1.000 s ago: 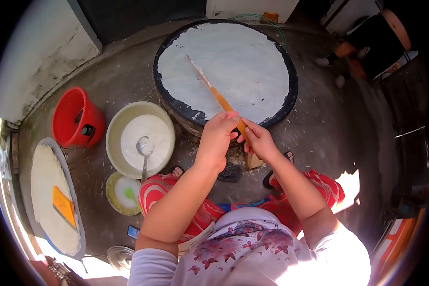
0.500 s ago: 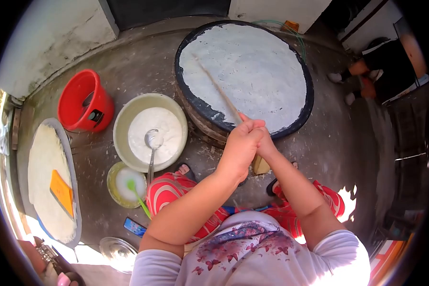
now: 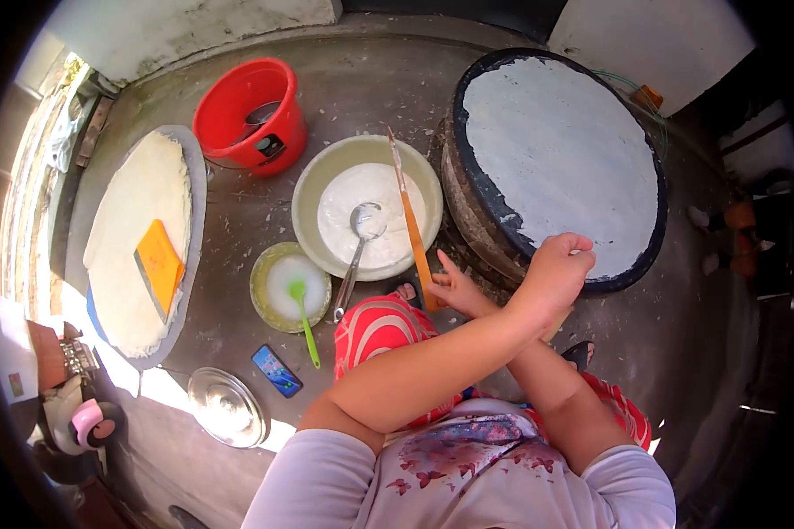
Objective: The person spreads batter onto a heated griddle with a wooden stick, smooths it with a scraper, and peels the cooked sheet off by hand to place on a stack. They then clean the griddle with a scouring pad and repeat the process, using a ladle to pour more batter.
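Observation:
My arms cross in front of me. My left hand is over the near edge of the round black griddle, its fingers curled together; whether they hold anything is hidden. A thin white sheet of batter covers most of the griddle. My right hand, fingers apart, is beside the lower end of a long flat wooden stick, with a fingertip touching it. The stick slants across the rim of a large bowl. Inside the bowl are white batter and a metal ladle.
A red bucket stands behind the bowl. A smaller bowl holds pale liquid and a green spoon. At left, a tray carries pale sheets with an orange scraper. A phone and metal lid lie nearby.
My hands, together on the stick over the griddle before, are now apart. The stick has moved left to the batter bowl with my right hand. The view has swung left.

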### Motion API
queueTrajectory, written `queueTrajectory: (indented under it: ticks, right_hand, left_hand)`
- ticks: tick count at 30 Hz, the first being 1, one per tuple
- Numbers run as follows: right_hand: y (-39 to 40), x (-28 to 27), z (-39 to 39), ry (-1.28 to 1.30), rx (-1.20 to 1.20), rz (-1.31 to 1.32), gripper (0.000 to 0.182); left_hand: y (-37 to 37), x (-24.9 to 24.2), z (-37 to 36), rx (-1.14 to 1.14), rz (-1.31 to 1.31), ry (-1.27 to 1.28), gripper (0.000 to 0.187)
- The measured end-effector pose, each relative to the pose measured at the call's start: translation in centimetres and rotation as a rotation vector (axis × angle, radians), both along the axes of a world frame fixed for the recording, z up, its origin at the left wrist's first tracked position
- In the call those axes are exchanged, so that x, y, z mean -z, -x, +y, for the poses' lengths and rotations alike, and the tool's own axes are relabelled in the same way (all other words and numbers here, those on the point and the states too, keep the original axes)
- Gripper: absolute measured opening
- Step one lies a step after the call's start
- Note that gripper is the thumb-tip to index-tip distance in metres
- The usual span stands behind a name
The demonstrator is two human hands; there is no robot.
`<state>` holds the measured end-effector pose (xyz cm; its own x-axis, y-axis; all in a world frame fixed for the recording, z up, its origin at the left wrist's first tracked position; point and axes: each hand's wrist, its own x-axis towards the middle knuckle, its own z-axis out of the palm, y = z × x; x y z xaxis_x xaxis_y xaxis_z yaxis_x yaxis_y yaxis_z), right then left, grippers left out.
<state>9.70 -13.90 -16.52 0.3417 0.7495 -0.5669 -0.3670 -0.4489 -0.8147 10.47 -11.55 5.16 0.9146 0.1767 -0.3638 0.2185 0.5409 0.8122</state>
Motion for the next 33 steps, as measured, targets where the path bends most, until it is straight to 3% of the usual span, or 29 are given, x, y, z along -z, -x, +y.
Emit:
queueTrajectory:
  ticks: [1, 4, 6, 8, 11, 13, 15, 16, 18, 20, 22, 24, 28, 31, 33]
  right_hand:
    - [0.3, 0.1, -1.1, 0.063, -0.035, -0.117, 0.069]
    - [0.4, 0.8, -5.5, 0.035, -0.099, -0.092, 0.066]
    - [0.5, 10.4, -11.5, -0.055, -0.316, -0.619, 0.055]
    - [1.6, 0.5, -11.6, 0.108, -0.343, -0.605, 0.044]
    - [3.0, 0.3, -15.8, 0.249, -0.260, -0.370, 0.036]
    - [3.0, -0.2, -17.5, 0.284, -0.271, -0.341, 0.035]
    - [3.0, -0.1, -19.3, 0.334, -0.278, -0.314, 0.037]
    - [3.0, -0.4, -19.5, 0.329, -0.276, -0.315, 0.037]
    - [3.1, -1.0, -20.2, 0.358, -0.248, -0.294, 0.037]
    - [2.9, -0.8, -20.6, 0.347, -0.230, -0.286, 0.036]
    - [2.7, -0.4, -20.6, 0.328, -0.213, -0.283, 0.036]
    - [2.6, 0.0, -20.5, 0.331, -0.189, -0.324, 0.036]
    - [2.0, -0.3, -19.6, 0.256, -0.142, -0.372, 0.036]
    - [2.1, -3.9, -18.0, 0.249, -0.117, -0.430, 0.035]
    - [1.6, -2.6, -18.6, 0.181, -0.205, -0.539, 0.035]
  left_hand:
    - [0.3, -0.7, 0.4, -0.004, -0.011, 0.022, 0.036]
    - [0.2, -0.8, 0.8, -0.124, -0.031, -0.031, 0.033]
    - [0.6, -1.6, 2.1, -0.181, -0.098, -0.064, 0.034]
    - [1.8, -3.3, 4.4, -0.282, -0.237, -0.065, 0.037]
    - [6.2, -7.9, 9.9, -0.552, -0.477, -0.064, 0.041]
    - [9.3, -7.9, 13.4, -0.921, -0.528, -0.352, 0.044]
    - [13.0, -4.5, 18.1, -1.140, -0.248, -0.956, 0.042]
    - [15.6, -2.7, 20.4, -1.102, 0.097, -1.227, 0.038]
    - [21.0, 1.7, 25.4, -1.042, 0.418, -1.849, 0.036]
    - [26.6, 4.8, 28.9, -0.848, 0.840, -1.951, 0.035]
    - [29.8, 4.5, 29.9, -0.582, 1.211, -1.723, 0.032]
    - [32.0, 5.2, 30.9, -0.496, 1.335, -1.631, 0.027]
    - [32.9, 4.4, 31.1, -0.493, 1.289, -1.697, 0.022]
    - [33.8, 2.7, 32.7, -0.409, 1.268, -1.925, 0.019]
    - [34.0, -0.4, 32.9, -0.573, 1.200, -2.043, 0.016]
